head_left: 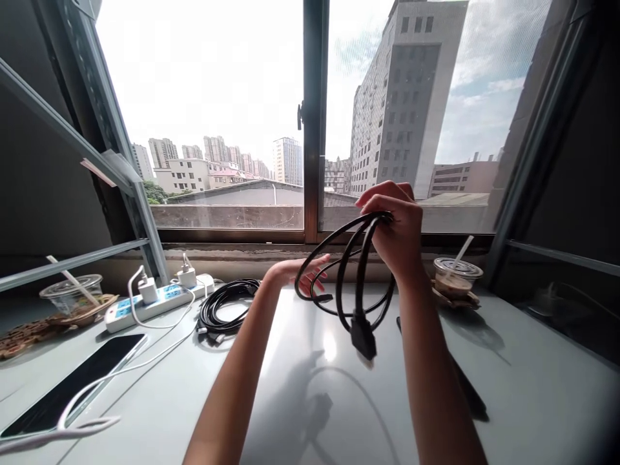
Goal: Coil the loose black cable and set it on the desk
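My right hand (396,226) is raised above the table, fingers closed round the top of a looped black cable (349,284). Its coils hang down and end in a black plug (363,336) dangling just over the tabletop. My left hand (298,271) is stretched out behind the loops, fingers extended and open, touching or close to the left side of the coil. A second coiled black cable (223,307) lies on the table to the left of that hand.
A white power strip (155,300) with chargers and white leads sits at the left, beside a dark phone (72,384) lying flat. Plastic cups with straws stand at far left (72,294) and right (455,274). A window frame (314,123) rises behind the grey table (523,387).
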`<state>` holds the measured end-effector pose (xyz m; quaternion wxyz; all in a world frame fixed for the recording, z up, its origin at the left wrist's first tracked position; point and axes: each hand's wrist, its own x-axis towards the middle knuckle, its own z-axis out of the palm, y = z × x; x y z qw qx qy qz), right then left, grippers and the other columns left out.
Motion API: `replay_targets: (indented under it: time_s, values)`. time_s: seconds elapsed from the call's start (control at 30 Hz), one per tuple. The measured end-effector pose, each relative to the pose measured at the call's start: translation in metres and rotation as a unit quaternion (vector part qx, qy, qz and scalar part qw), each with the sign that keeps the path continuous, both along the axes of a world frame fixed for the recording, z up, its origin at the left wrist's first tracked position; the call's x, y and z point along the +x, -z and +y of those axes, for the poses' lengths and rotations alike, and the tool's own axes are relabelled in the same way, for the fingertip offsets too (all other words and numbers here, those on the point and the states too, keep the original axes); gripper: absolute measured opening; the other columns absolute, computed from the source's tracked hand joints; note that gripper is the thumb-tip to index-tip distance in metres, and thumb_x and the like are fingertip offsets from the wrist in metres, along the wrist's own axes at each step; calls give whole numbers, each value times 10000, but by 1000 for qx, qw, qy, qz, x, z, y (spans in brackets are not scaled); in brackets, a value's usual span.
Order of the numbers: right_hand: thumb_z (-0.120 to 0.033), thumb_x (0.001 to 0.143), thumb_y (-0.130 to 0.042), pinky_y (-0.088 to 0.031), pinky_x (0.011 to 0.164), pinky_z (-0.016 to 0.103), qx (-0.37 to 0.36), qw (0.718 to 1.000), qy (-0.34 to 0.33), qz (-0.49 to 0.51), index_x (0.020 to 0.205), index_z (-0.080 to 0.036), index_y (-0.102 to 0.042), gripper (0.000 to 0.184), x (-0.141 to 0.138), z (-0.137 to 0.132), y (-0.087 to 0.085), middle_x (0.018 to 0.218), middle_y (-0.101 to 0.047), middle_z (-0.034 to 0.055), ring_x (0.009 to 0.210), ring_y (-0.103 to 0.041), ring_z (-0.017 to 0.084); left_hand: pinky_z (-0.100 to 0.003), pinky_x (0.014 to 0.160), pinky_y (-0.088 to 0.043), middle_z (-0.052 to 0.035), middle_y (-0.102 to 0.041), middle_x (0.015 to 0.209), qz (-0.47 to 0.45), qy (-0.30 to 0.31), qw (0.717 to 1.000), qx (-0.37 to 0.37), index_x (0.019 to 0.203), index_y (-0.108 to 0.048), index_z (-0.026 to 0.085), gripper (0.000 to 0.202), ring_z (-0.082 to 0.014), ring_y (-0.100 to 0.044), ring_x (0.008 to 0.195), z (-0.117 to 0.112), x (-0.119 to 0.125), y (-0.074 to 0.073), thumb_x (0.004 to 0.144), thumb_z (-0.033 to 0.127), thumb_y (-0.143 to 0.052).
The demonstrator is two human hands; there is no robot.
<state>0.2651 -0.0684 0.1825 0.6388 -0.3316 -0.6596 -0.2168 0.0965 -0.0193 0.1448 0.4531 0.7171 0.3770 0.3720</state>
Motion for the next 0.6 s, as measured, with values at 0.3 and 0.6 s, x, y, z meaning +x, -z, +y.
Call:
replay_targets:
  time_s: [0.3,0.6]
  values:
    - [-339,870,-489,-453,871,392,-66,991,-37,112,931,-305,-643,169,22,4,1,983,-641,44,1020,-562,232,-169,403,-375,92,-351,444,-141,111,981,-81,840,-578,160,119,-65,-463,367,15,5,-11,856,266,-524]
    - [-472,800,-578,-509,765,344,-208,955,-190,87,1086,-181,-605,408,41,27,12,867,-681,58,776,-649,177,-225,402,-122,61,-223,517,-307,5,949,62,900,-568,217,96,-70,-120,446,-7,-35,-37,867,285,-509]
